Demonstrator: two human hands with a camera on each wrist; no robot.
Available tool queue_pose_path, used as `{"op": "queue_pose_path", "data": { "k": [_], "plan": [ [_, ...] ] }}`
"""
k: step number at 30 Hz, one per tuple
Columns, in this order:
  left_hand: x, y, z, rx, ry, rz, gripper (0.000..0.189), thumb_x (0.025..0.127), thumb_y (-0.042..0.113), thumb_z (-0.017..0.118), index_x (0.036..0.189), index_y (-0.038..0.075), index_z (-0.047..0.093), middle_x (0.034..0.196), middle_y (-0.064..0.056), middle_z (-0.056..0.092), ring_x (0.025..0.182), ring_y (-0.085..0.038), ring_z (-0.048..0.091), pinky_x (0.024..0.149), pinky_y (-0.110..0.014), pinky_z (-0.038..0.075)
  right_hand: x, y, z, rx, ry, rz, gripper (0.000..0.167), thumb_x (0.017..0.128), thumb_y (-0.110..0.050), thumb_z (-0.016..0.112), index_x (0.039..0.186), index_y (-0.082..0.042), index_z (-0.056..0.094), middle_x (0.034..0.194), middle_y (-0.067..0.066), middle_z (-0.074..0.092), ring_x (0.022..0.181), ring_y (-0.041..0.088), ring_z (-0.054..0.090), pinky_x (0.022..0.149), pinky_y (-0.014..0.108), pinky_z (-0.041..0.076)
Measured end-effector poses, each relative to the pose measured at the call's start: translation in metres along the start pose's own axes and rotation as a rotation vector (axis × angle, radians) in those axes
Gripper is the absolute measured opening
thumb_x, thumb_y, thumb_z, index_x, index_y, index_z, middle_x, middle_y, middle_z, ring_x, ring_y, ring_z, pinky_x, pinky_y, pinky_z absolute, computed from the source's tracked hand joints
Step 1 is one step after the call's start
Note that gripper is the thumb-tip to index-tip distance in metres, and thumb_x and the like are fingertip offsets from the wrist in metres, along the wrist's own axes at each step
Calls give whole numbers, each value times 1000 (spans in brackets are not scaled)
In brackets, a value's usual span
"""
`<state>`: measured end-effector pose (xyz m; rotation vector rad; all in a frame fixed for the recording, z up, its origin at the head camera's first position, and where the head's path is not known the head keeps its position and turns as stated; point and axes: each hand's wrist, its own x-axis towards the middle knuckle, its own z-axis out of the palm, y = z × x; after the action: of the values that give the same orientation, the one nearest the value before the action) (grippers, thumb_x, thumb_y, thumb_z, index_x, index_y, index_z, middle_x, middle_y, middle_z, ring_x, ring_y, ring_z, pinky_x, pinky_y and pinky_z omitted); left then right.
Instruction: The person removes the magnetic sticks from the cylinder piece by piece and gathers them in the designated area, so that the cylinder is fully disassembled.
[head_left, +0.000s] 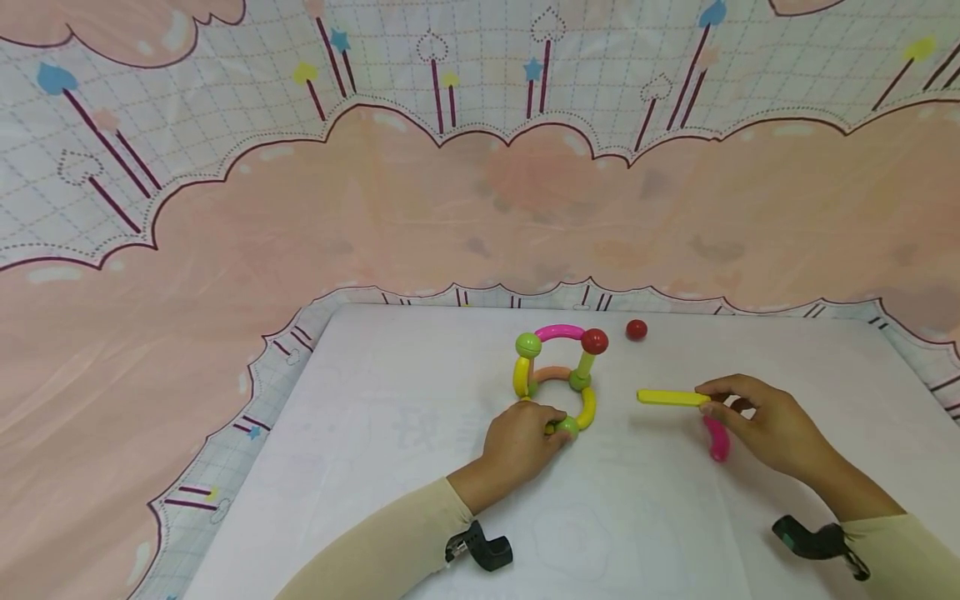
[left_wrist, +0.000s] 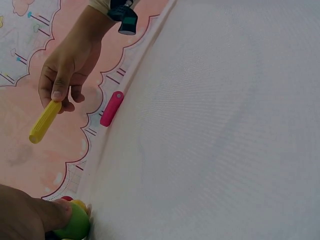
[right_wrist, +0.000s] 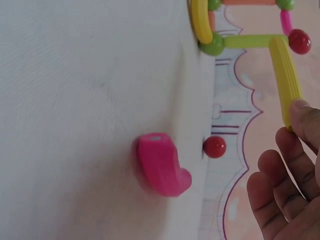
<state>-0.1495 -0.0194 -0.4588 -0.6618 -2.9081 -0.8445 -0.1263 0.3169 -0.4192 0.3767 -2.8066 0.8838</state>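
Observation:
A toy frame of coloured rods and balls stands on the white table, with a curved pink rod across its top between a green ball and a red ball. My left hand grips the frame's near green ball, fingers and thumb curled about it. Out to the right, my right hand pinches one end of a straight yellow rod between thumb and fingertips, holding it above the table. Beneath that hand lies a loose curved pink piece.
A loose red ball lies behind the rods, near the far edge of the white table. Patterned peach cloth rises behind the table. Each wrist carries a black camera mount.

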Motion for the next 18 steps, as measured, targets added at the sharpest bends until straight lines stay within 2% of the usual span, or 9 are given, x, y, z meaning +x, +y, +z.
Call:
{"op": "queue_pose_path", "data": {
  "k": [6,13,18],
  "plan": [
    [0,0,0,-10,-2,-5,30,87,30,84,113,15,80,99,7,76,74,-1,53,56,-17,40,-5,11,-3,-12,9,24,29,91,-10,79,119,-13,73,107,7,73,87,21,61,65,21,50],
    [0,0,1,4,1,-6,30,87,30,84,113,16,81,99,7,76,76,-1,55,57,-17,40,-10,25,-7,-18,41,15,29,90,-9,80,118,-12,73,107,9,74,85,-2,57,70,13,49],
    [0,0,1,10,2,-3,30,87,31,84,113,16,81,99,7,76,77,-2,55,57,-17,40,-14,33,-12,-23,33,43,27,92,-13,78,119,-12,73,107,11,74,85,2,59,68,16,50]
  ]
}}
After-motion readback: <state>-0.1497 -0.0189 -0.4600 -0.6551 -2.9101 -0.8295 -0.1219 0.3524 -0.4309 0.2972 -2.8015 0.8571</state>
